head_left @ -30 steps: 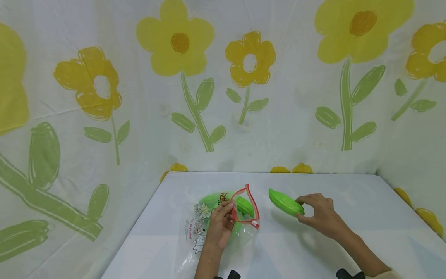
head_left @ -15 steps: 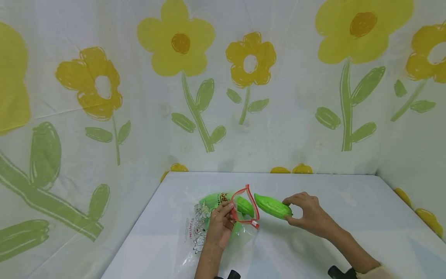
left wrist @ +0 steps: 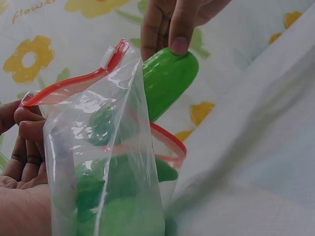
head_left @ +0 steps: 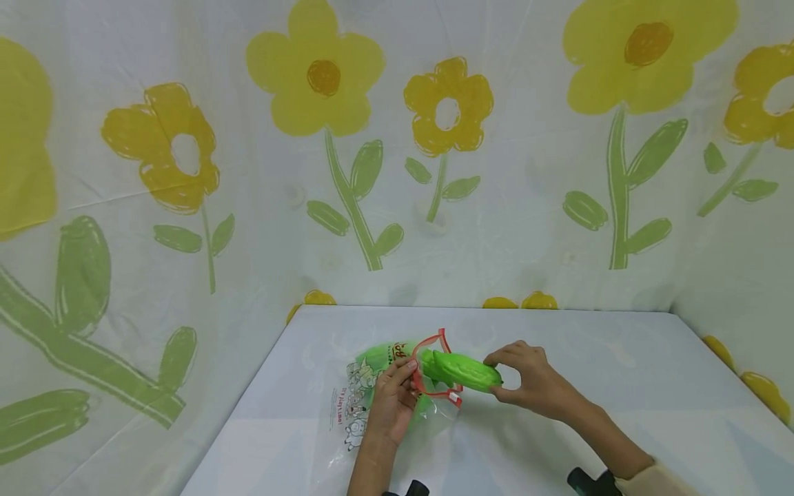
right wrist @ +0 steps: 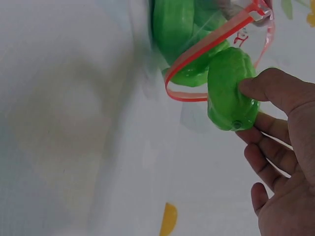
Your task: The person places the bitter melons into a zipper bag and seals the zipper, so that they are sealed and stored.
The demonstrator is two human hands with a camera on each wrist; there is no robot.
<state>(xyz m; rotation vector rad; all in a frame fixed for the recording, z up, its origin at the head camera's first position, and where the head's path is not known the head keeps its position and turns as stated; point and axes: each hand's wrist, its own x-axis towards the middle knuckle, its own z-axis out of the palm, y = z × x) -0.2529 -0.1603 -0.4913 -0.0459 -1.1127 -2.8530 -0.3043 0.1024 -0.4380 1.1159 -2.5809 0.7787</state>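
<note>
In the head view, my right hand (head_left: 530,382) pinches the blunt end of a bright green, ridged bitter melon (head_left: 468,372) between thumb and fingers. Its pointed end lies within the mouth of a clear zip bag (head_left: 355,421) that has a red zip edge and printed cartoon animals. My left hand (head_left: 392,406) pinches the bag's rim, and the mouth gapes toward the right. Several more green pieces (left wrist: 118,187) show through the plastic in the left wrist view. From the right wrist view, the thumb presses on the melon's side, with the red zip edge (right wrist: 211,46) around its far part.
A white table (head_left: 620,386) lies under both hands. Behind it hangs a pale cloth (head_left: 521,241) printed with yellow flowers. A white zip slider (head_left: 454,397) sits at the lower corner of the bag's mouth.
My right hand has carried the bitter melon leftward, from apart from the bag to inside its mouth. The left hand and the bag have stayed in place.
</note>
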